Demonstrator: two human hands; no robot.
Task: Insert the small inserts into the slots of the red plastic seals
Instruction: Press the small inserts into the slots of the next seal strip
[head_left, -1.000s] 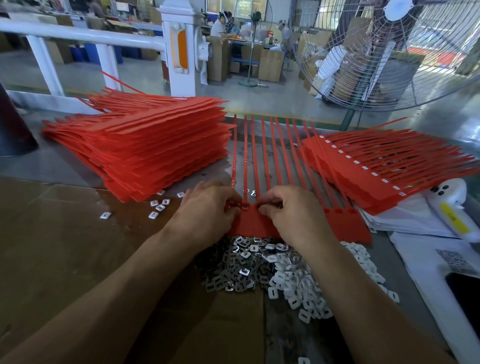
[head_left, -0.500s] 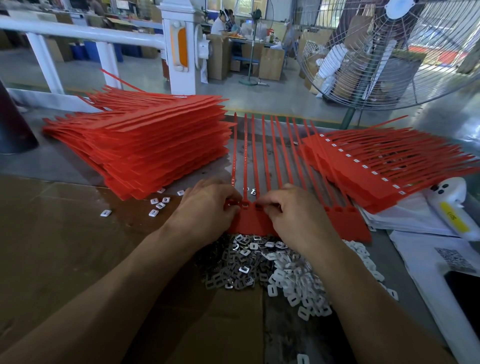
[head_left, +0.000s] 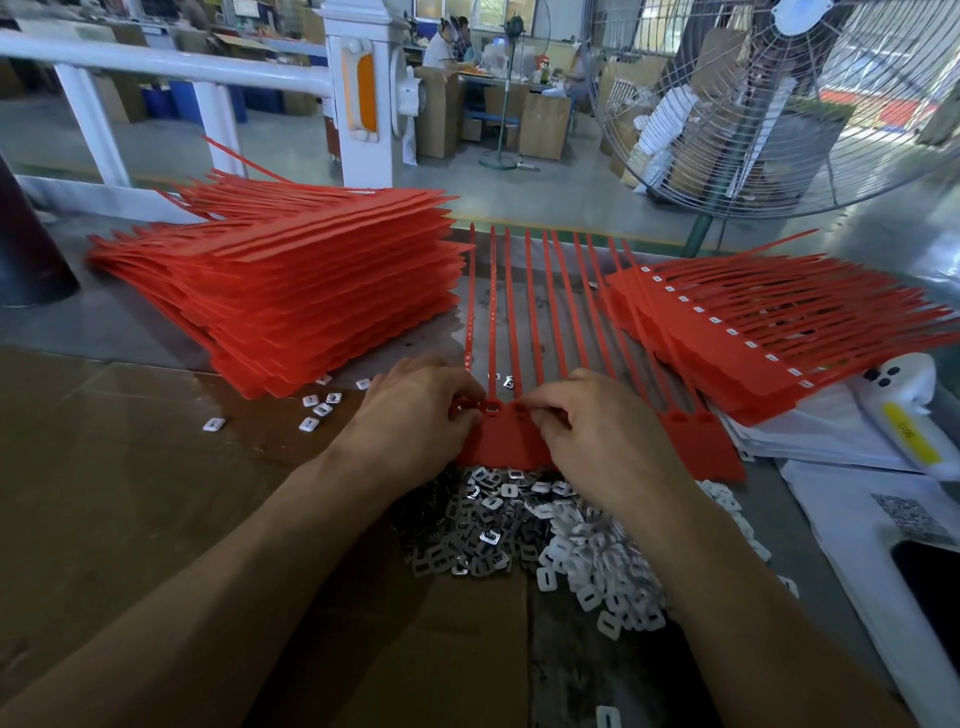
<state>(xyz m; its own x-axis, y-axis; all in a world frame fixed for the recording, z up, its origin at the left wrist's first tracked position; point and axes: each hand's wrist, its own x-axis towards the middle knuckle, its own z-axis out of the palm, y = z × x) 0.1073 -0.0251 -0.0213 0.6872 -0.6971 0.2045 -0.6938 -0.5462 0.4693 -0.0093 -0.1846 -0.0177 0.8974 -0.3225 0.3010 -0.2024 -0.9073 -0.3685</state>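
Best done by steadying the flat red plastic strip of joined seals (head_left: 511, 441) with the left hand (head_left: 415, 421), fingers curled onto its slotted top edge, while the right hand (head_left: 597, 426) pinches there too, presumably on a small white insert hidden under the fingertips; pressing squarely into the slot, not at a slant. Just nearer than that strip, touching its lower edge, a loose heap of small white and silvery square inserts (head_left: 540, 530); left of it a tall stack of red seals (head_left: 311, 291), right of it a fanned pile of filled seals (head_left: 769, 332), neither blocking the hands.

matt red plastic seals (head_left: 514, 441), shiny metal inserts (head_left: 483, 530)
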